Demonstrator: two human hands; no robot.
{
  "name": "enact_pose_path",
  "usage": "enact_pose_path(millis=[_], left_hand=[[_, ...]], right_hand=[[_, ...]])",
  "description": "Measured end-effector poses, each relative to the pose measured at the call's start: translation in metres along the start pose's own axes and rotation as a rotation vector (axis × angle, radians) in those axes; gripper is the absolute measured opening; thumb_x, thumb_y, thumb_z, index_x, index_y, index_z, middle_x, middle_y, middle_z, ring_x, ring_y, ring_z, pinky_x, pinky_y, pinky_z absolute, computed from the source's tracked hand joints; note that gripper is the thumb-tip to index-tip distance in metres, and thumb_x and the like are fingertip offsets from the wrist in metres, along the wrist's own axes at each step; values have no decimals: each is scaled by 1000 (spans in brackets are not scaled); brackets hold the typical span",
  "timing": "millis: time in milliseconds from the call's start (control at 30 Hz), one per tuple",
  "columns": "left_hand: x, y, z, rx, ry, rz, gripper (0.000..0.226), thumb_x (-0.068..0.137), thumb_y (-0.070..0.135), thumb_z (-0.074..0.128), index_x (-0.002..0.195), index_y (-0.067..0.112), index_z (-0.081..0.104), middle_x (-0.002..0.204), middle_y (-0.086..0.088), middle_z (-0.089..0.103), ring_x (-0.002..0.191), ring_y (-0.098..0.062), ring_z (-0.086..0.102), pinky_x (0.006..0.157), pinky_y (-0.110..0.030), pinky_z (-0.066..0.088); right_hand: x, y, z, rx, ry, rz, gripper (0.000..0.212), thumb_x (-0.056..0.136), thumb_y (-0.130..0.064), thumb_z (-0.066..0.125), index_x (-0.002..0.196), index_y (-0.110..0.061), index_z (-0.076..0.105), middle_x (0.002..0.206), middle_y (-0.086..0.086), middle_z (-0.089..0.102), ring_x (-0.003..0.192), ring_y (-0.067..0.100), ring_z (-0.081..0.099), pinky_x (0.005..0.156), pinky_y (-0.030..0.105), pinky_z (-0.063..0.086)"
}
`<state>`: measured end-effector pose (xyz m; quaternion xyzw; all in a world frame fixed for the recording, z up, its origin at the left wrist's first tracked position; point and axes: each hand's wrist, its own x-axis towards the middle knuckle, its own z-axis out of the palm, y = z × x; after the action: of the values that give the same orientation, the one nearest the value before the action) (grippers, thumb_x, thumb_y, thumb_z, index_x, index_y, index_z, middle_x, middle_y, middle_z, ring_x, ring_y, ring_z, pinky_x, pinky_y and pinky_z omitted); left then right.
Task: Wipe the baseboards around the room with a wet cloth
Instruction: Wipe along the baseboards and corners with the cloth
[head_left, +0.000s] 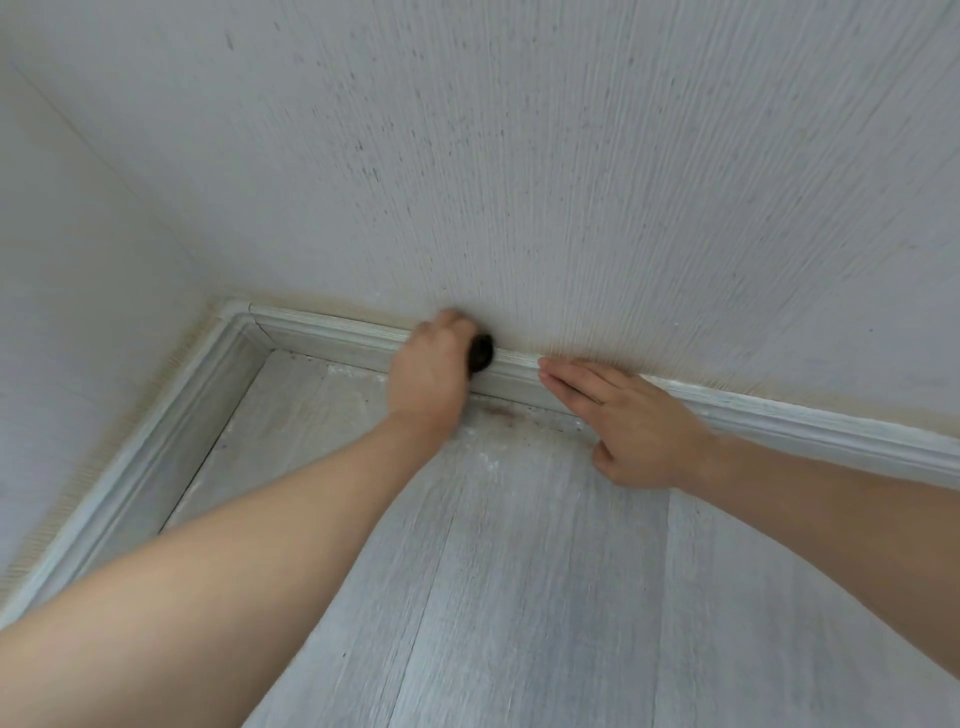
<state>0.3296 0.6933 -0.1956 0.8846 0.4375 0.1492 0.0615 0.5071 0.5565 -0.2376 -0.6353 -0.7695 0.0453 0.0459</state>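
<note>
Pale grey plank flooring (519, 597) fills the lower middle of the view and lies bare from 6 o'clock up to the wall line, with open room between the two forearms. At 9 o'clock the floor runs into an inside corner, where two lengths of baseboard (332, 338) meet in a mitred joint; one length runs down toward 8 o'clock, the other crosses toward 3 o'clock.

Left hand (431, 369), just above centre, grips a small dark wad, apparently the cloth (481, 353), with fingers curled round it, pressing it against the upper edge of the baseboard where it meets the wall. Only a rounded dark bit of the cloth shows past the knuckles; whether it is wet cannot be told. Right hand (639, 421), toward 3 o'clock of the left hand and just beside it, lies flat and wide, fingers straight and together, their tips on the top of the baseboard and the thumb down toward the floor.

Moulded and whitish, the baseboard has a ridged profile, with a yellowish stained band along the wall just above it. Specks of grit and a reddish-brown smudge (501, 412) sit on the floor at its foot, between the hands. Above, the wall (571, 156) is light grey with fine vertical texture and scattered dark flecks.
</note>
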Motion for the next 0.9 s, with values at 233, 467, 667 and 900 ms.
enact_pose_path(millis=[233,467,667,900], left_hand=[[4,-25,-4,66,-19,37,23,81,-8,49,96,6,60,102,-7,54,87,-30,54,61,-38,40],[8,-35,-8,-4,45,-154,19,79,-11,47,88,1,59,97,-14,54,81,-35,54,60,-36,33],[-2,15,3,35,-20,5,21,86,-6,44,99,6,56,111,-7,51,83,-22,41,62,-32,33],[2,-21,-3,48,23,-54,27,79,-13,48,97,3,59,104,-10,53,88,-31,51,62,-35,34]], right_hand=[[2,-1,-4,32,6,4,93,63,-14,59,149,-9,24,155,1,24,133,17,27,100,32,41],[0,-2,-6,19,-18,10,92,71,-16,58,151,-13,13,158,-2,12,138,16,18,106,26,27],[2,-3,-2,29,4,8,92,58,-21,54,146,-6,31,152,5,30,130,21,34,99,30,37],[2,3,-5,26,8,-31,90,65,-11,59,148,-6,23,154,5,24,132,17,22,106,29,29]])
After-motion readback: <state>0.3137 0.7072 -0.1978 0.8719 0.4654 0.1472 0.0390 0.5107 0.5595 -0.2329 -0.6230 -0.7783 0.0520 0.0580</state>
